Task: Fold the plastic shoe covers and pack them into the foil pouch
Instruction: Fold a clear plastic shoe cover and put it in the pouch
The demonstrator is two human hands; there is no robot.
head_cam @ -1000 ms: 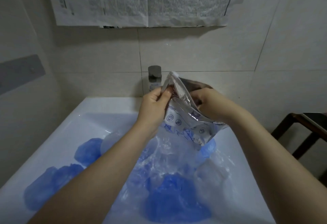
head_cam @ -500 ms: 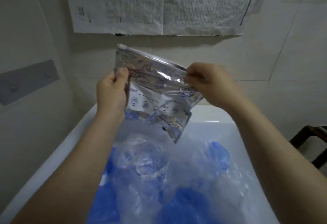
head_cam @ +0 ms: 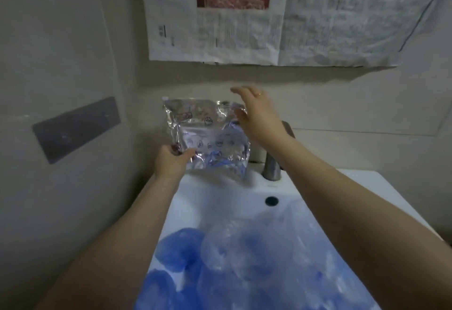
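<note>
The silver foil pouch stands upright at the back rim of the sink, against the wall, with blue plastic showing through its lower part. My left hand grips its lower left corner between thumb and fingers. My right hand is at the pouch's upper right edge with its fingers spread and relaxed. Several blue and clear plastic shoe covers lie heaped in the sink basin below my arms.
The white sink has an overflow hole and a steel tap at the back right, partly behind my right forearm. Newspaper sheets hang on the tiled wall. A grey plate is fixed on the left wall.
The pouch has moved from mid-air down and back to the sink's rear rim. My left hand shifted to its lower corner. My right hand let go of the top edge and opened.
</note>
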